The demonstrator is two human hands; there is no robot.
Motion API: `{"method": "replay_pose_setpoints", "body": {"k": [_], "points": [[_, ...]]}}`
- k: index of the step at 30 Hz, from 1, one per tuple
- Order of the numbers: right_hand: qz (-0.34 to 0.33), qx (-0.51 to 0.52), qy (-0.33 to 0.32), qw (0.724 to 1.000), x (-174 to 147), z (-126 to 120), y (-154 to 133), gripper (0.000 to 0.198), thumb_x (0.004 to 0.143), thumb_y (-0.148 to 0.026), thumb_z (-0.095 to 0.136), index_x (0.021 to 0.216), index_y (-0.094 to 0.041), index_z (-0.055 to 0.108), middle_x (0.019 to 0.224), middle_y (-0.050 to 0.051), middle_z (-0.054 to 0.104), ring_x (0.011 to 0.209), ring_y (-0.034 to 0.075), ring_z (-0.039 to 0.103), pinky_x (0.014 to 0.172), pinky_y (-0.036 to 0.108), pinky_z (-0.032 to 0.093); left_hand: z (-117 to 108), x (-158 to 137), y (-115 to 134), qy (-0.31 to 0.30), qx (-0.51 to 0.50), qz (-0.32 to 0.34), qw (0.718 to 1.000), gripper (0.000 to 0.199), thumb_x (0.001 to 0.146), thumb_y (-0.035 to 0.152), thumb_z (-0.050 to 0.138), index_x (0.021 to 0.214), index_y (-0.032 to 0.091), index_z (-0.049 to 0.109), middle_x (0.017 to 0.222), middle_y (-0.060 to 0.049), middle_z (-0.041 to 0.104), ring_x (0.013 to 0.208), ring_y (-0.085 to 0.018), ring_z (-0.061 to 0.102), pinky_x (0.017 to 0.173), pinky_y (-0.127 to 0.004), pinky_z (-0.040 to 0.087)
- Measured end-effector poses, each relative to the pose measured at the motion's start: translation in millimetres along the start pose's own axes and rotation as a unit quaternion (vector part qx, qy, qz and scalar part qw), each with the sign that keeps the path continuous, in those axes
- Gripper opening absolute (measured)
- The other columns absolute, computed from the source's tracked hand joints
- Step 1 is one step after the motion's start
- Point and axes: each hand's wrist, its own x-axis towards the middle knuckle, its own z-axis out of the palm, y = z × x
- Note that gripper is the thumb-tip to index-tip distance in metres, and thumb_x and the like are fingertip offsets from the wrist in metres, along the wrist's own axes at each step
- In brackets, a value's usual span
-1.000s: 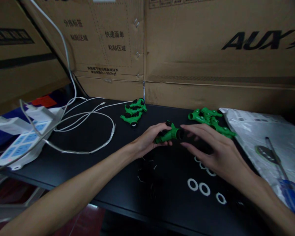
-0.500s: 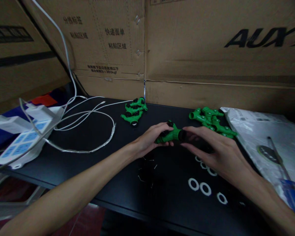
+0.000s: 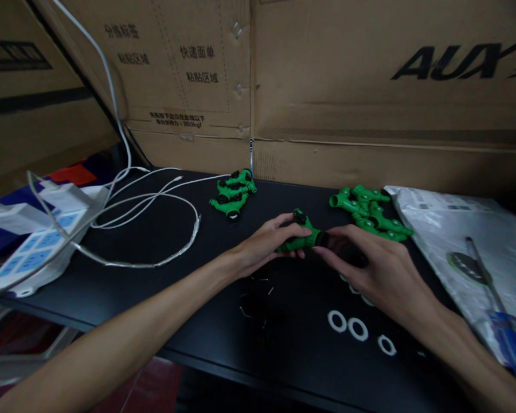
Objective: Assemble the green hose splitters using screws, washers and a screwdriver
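My left hand (image 3: 269, 244) is closed around a green Y-shaped hose splitter (image 3: 313, 236), its thumb lying across the body. A black knob shows on the upper arm of the splitter. My right hand (image 3: 370, 258) pinches the black end collar (image 3: 322, 238) of the splitter between thumb and fingers. Below the right hand several white ring washers (image 3: 358, 329) lie on the dark table, a few partly covered by it. Small black parts (image 3: 255, 304) with faint glints lie under the left hand, hard to make out.
Green splitters with black fittings (image 3: 232, 198) sit at the back, left of centre; plainer green ones (image 3: 370, 212) are piled at back right. A screwdriver (image 3: 505, 327) rests on a plastic bag (image 3: 456, 229). At left are a power strip (image 3: 38, 246) and looped white cables (image 3: 155, 265). Cardboard (image 3: 327, 74) walls the back.
My right fingers have closed in on the black collar. The left thumb has moved forward over the green body, and the view has shifted slightly.
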Motion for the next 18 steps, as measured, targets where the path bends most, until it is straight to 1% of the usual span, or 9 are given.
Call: {"method": "replay_pose_setpoints", "body": {"k": [2,3,4,5,7,9,11,13,18], "points": [[0.029,0.006,-0.008,1.0,0.9,0.5,-2.6,0.018,0.098,-0.036,0.063,0.095,-0.019,0.062,0.073,0.001,0.069,0.059,0.014,0.066,0.055,0.026,0.052,0.6,-0.1,0.1,0.007,0.0,-0.003,1.0,0.036,0.079,0.032,0.078,0.106,0.019,0.058,0.087,0.001,0.063,0.072,-0.009,0.059,0.074,-0.026,0.044],[0.037,0.009,-0.014,0.999,1.0,0.4,-3.1,0.018,0.098,-0.036,0.063,0.093,-0.019,0.062,0.072,0.0,0.068,0.058,0.014,0.065,0.054,0.025,0.051,0.4,0.0,0.1,0.009,-0.001,-0.004,1.0,0.036,0.078,0.032,0.078,0.107,0.019,0.059,0.087,0.001,0.063,0.072,-0.01,0.059,0.073,-0.026,0.044],[0.037,0.012,-0.02,0.999,0.8,0.2,-2.9,0.017,0.098,-0.036,0.063,0.095,-0.019,0.062,0.073,0.0,0.068,0.059,0.014,0.065,0.054,0.025,0.051,0.1,0.2,0.0,0.009,-0.002,-0.004,1.0,0.036,0.079,0.032,0.078,0.106,0.018,0.059,0.086,0.001,0.063,0.072,-0.01,0.059,0.073,-0.026,0.044],[0.031,0.015,-0.023,0.999,0.3,-0.1,-2.2,0.018,0.097,-0.036,0.065,0.102,-0.019,0.063,0.077,0.001,0.07,0.062,0.014,0.067,0.056,0.025,0.053,-0.5,0.5,0.0,0.007,-0.004,-0.002,1.0,0.033,0.079,0.033,0.077,0.104,0.018,0.059,0.086,0.001,0.062,0.071,-0.009,0.058,0.072,-0.026,0.044],[0.001,0.022,-0.025,0.999,-1.2,-0.5,0.2,0.031,0.096,-0.034,0.067,0.121,-0.018,0.06,0.09,0.004,0.072,0.072,0.015,0.07,0.065,0.026,0.057,-1.9,1.1,0.3,-0.003,-0.008,0.0,1.0,0.028,0.081,0.034,0.075,0.099,0.017,0.06,0.084,0.001,0.061,0.069,-0.009,0.058,0.07,-0.025,0.044],[-0.03,0.025,-0.025,0.999,-2.6,-0.3,2.7,0.04,0.096,-0.029,0.067,0.133,-0.02,0.055,0.101,0.005,0.072,0.08,0.015,0.07,0.071,0.026,0.059,-3.2,1.4,1.1,-0.017,-0.007,-0.004,1.0,0.026,0.083,0.036,0.073,0.096,0.017,0.061,0.084,0.001,0.061,0.069,-0.009,0.058,0.069,-0.025,0.043],[-0.05,0.026,-0.025,0.998,-3.3,0.3,4.0,0.037,0.097,-0.024,0.065,0.132,-0.02,0.056,0.102,0.005,0.071,0.082,0.015,0.07,0.072,0.025,0.059,-4.1,1.4,2.1,-0.029,0.001,-0.013,0.999,0.027,0.083,0.038,0.073,0.094,0.017,0.061,0.083,0.001,0.061,0.069,-0.01,0.059,0.069,-0.025,0.044],[-0.056,0.03,-0.025,0.998,-3.2,0.8,3.8,0.034,0.096,-0.023,0.066,0.129,-0.02,0.058,0.099,0.005,0.071,0.08,0.015,0.07,0.07,0.025,0.058,-4.8,1.4,2.5,-0.038,0.009,-0.018,0.999,0.027,0.083,0.038,0.075,0.092,0.017,0.06,0.083,0.001,0.061,0.07,-0.009,0.059,0.07,-0.025,0.044],[-0.03,0.029,-0.013,0.999,-2.6,-0.3,-1.3,0.029,0.096,-0.029,0.066,0.123,-0.017,0.062,0.089,0.004,0.072,0.073,0.015,0.071,0.065,0.025,0.059,-5.8,2.3,1.3,-0.056,-0.001,-0.008,0.998,0.023,0.085,0.035,0.074,0.093,0.017,0.062,0.085,0.001,0.062,0.071,-0.009,0.058,0.07,-0.024,0.044]]}}
